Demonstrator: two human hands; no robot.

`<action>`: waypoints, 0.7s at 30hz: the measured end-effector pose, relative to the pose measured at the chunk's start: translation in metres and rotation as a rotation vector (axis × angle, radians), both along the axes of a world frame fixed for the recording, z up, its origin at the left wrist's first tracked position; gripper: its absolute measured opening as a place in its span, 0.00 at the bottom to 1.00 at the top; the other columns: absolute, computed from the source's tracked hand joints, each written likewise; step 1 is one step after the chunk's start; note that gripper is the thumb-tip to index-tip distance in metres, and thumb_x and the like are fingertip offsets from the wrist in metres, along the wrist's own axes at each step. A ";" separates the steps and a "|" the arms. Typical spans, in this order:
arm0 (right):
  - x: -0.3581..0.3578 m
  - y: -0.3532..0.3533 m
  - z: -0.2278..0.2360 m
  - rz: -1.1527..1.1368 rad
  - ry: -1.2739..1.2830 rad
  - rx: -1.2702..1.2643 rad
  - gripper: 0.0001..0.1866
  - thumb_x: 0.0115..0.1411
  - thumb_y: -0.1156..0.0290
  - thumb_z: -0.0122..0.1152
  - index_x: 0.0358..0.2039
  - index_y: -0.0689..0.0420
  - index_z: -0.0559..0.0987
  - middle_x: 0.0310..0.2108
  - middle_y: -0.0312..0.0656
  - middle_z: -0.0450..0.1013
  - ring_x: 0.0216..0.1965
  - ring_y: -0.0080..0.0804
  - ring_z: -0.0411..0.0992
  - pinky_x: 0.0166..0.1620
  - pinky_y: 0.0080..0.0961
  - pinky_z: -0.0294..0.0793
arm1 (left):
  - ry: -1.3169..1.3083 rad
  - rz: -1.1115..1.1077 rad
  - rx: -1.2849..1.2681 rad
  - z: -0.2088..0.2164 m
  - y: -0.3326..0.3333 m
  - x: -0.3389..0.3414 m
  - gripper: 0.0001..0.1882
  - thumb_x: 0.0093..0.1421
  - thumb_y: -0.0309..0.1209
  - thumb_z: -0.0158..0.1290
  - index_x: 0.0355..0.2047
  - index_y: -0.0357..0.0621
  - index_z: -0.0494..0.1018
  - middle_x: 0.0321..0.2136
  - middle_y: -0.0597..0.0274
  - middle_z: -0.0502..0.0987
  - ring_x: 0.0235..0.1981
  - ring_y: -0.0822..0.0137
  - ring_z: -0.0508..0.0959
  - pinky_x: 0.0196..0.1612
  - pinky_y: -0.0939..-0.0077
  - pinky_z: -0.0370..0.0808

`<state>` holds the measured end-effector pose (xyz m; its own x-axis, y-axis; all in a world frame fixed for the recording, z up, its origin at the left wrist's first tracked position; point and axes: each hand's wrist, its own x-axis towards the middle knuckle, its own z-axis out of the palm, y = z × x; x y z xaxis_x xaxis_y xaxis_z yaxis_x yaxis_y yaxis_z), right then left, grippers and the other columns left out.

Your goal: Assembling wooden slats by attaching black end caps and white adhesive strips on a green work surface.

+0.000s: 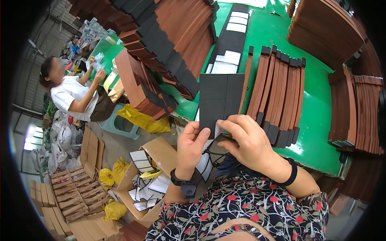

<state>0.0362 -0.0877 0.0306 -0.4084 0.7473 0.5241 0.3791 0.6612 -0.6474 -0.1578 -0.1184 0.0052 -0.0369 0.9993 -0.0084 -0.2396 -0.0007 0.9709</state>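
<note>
Both hands pinch the lower edge of a black panel over the green table's edge.

The green table [317, 132] carries rows of brown strips [277, 96]. The black panel [220, 98] stands above the fingers, the left hand [192, 145] and right hand [248, 140] closed on its bottom edge. Below, an open cardboard box [161, 150] holds white-and-black offcuts. What dangles beneath the panel is hard to make out.

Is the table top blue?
No, the table top is bright green, with brown and black folded pieces lying on it.
</note>
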 end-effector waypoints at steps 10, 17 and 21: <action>-0.007 0.000 -0.002 -0.036 -0.062 0.027 0.36 0.41 0.73 0.76 0.54 0.65 0.74 0.44 0.49 0.71 0.43 0.47 0.73 0.45 0.38 0.75 | 0.044 0.057 0.020 0.000 0.000 0.018 0.27 0.68 0.22 0.53 0.66 0.33 0.60 0.39 0.59 0.80 0.39 0.76 0.78 0.44 0.81 0.74; -0.009 0.000 -0.005 -0.025 -0.077 0.032 0.36 0.42 0.73 0.75 0.54 0.66 0.74 0.44 0.49 0.71 0.43 0.47 0.73 0.45 0.38 0.76 | 0.239 0.029 0.216 -0.002 -0.006 0.012 0.37 0.65 0.17 0.51 0.72 0.35 0.50 0.36 0.60 0.78 0.36 0.75 0.77 0.39 0.82 0.74; -0.008 -0.003 -0.006 0.016 -0.137 0.141 0.35 0.45 0.70 0.73 0.56 0.65 0.73 0.45 0.50 0.71 0.43 0.47 0.73 0.45 0.39 0.76 | 0.251 0.076 0.125 0.007 -0.006 0.019 0.37 0.65 0.16 0.49 0.73 0.38 0.49 0.33 0.67 0.74 0.32 0.80 0.71 0.37 0.87 0.68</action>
